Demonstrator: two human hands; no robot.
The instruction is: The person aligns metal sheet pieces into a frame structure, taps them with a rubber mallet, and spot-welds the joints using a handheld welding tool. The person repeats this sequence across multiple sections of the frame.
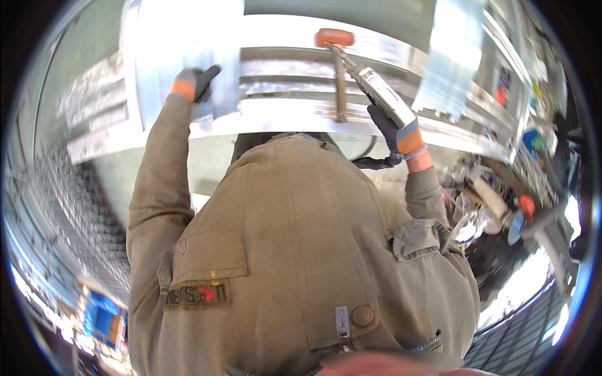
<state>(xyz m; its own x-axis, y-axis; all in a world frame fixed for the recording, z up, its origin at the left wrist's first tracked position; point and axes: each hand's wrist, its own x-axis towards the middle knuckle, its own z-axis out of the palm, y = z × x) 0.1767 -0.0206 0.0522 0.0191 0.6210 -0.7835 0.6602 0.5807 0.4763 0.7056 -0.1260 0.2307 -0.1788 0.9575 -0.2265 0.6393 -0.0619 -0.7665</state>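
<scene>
My left hand [200, 84], in a dark, grey and orange glove, rests at a shiny corrugated metal sheet [157, 37] on the left. Its fingers look spread, with one pointing right, and nothing shows in them. My right hand [398, 133], gloved alike, is closed around a long grey hand-held tool [380, 89] with a tapered nose that points away to the upper left. A black hose or cable [376, 164] hangs beside that hand. Close to the tool's nose lies a mallet [335, 39] with an orange-red head, its handle [340, 94] crossing the slats toward me.
A pale metal frame [276, 120] with slats runs across in front of me. Another metal sheet [450, 56] lies on its right part. Mixed scrap and tools [489, 200] are heaped at the right. Dark mesh [75, 200] stands at the left.
</scene>
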